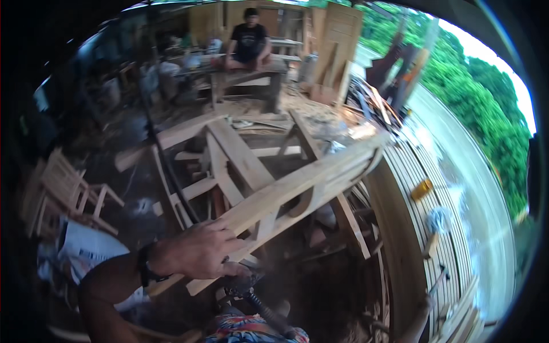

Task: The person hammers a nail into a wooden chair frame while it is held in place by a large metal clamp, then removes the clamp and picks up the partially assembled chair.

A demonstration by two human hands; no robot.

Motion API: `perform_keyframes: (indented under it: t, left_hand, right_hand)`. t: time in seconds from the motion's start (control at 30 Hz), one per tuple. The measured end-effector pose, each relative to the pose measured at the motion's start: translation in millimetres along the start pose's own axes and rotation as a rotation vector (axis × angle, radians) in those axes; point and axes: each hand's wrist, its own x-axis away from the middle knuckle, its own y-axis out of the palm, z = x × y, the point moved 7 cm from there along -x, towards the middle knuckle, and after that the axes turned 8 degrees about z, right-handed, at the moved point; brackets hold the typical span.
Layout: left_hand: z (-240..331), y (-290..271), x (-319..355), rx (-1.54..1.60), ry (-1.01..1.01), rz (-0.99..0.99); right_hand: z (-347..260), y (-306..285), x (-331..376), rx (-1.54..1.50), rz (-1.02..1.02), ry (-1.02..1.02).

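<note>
My left hand (197, 247), with a black band at the wrist, is closed over the near end of a long pale wooden frame (286, 191). Two rails with curved pieces between them make up this frame, which slants up to the right across other timber. At the lower right, my right hand (428, 303) is wrapped round the handle of a hammer (442, 275), held over the slatted boards. Just below my left hand is a dark, blurred device (246, 290) with a ribbed part; its kind is unclear.
A wooden chair (74, 188) stands at left beside a white sack (91, 246). A thick plank (397, 228) borders slatted boards (426, 166), which carry a yellow container (422, 189) and a brush-like thing (439, 220). Across the workshop, another person (250, 43) sits on a bench.
</note>
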Motion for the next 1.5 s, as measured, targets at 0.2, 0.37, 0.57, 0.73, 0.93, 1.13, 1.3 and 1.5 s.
perform_keyframes:
  t: [0.2,0.37,0.57,0.73,0.93,1.13,1.3,1.5]
  left_hand:
    - [27.1,23.9,16.1,-0.078,-0.29,-0.073]
    - [60.6,25.7,12.9,-0.113,-0.366,0.111]
    - [59.2,46.3,14.9,-0.134,-0.596,0.128]
    - [50.9,56.3,2.8,-0.107,-0.612,0.091]
    - [62.2,51.2,11.0,-0.331,-0.807,0.275]
    - [63.7,53.1,14.4,-0.292,-0.839,0.282]
    - [62.1,53.7,14.5,-0.235,-0.787,0.211]
    - [69.0,42.0,34.9,-0.161,-0.711,0.483]
  right_hand:
    - [34.2,35.4,-78.4,0.529,0.1,-0.045]
    - [36.0,34.5,-59.7,0.676,0.274,-0.213]
    - [-64.9,184.1,287.2,0.114,-1.167,-0.484]
    - [-108.6,179.8,539.6,-0.391,-1.931,-1.11]
    - [-97.1,192.7,617.0,-0.323,-2.35,-0.975]
    - [-108.3,175.3,610.8,-0.345,-2.609,-0.699]
    - [-99.9,184.8,615.6,-0.266,-2.581,-0.821]
    - [-116.9,193.5,586.0,0.162,-2.483,-1.109]
